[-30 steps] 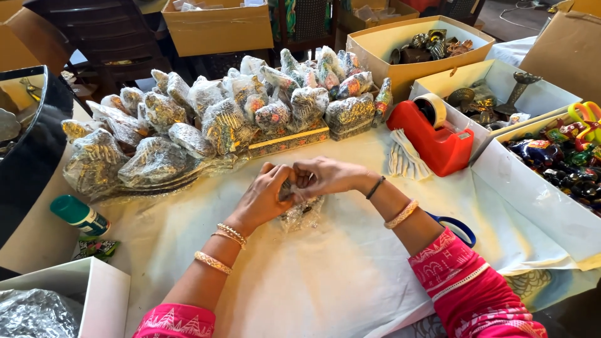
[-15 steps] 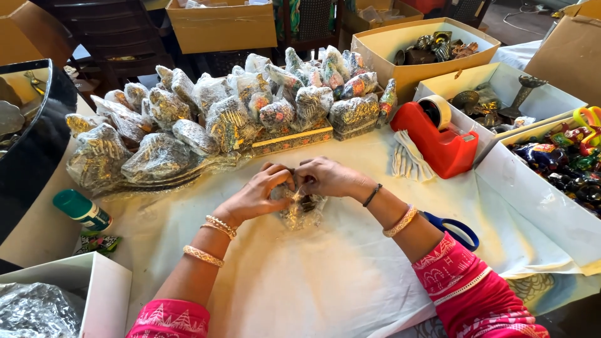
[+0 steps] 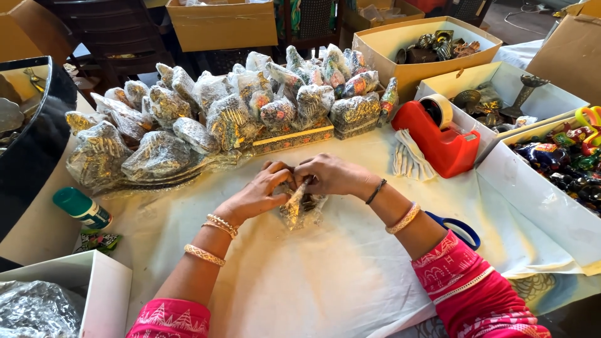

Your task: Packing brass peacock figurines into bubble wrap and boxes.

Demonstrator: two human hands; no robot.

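Right now my left hand (image 3: 260, 195) and right hand (image 3: 332, 175) both pinch a small clear-wrapped packet (image 3: 299, 206) on the pale tablecloth (image 3: 300, 281), just in front of the heap of wrapped figurines (image 3: 219, 119); a red tape dispenser (image 3: 441, 134) sits to the right.

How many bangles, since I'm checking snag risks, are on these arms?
4: left wrist bangle, left forearm bangle, thin black band and right forearm bangle. Sleeves may hide more.

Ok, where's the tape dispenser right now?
The red tape dispenser stands at upper right of the head view, beside the white gloves and against the open box.
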